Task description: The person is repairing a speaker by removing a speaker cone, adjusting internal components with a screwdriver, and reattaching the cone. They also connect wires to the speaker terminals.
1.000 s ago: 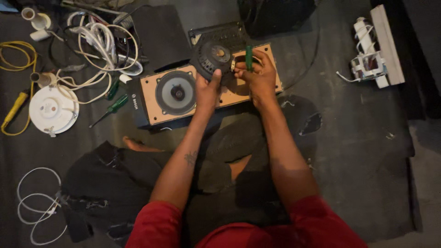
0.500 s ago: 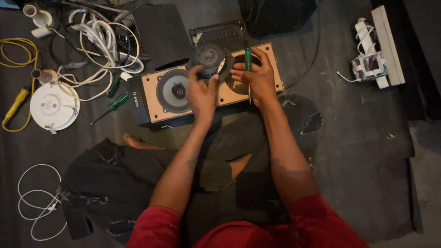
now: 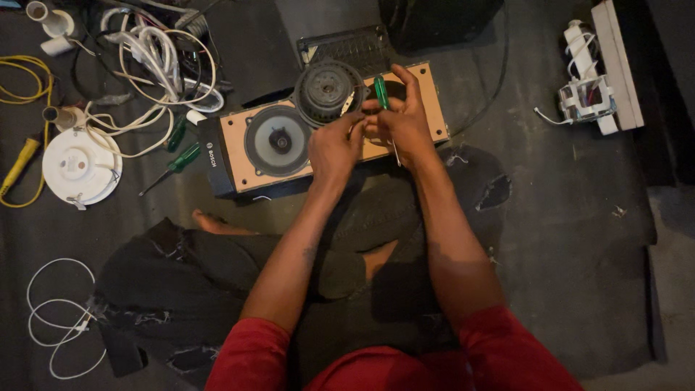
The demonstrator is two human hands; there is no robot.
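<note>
A wooden speaker box (image 3: 239, 141) lies on the floor in front of my crossed legs, one round driver (image 3: 279, 141) still set in its left half. A second black driver (image 3: 327, 90) rests tilted on the box, out of its hole. My right hand (image 3: 405, 123) grips a green-handled screwdriver (image 3: 380, 90), handle up, over the box's right half. My left hand (image 3: 334, 148) is just below the loose driver. Its fingertips are bunched against my right hand, and what they pinch is hidden.
Two green screwdrivers (image 3: 179, 158) lie left of the box, beside a white round fitting (image 3: 79, 165). White cables (image 3: 156, 54) and a yellow cable (image 3: 22, 72) tangle at top left. A black grille (image 3: 347, 45) lies behind the box. A white electrical fitting (image 3: 597, 80) sits far right.
My left hand let go of the loose driver's rim and drew down and right to meet my right hand. The driver now rests tilted on the box.
</note>
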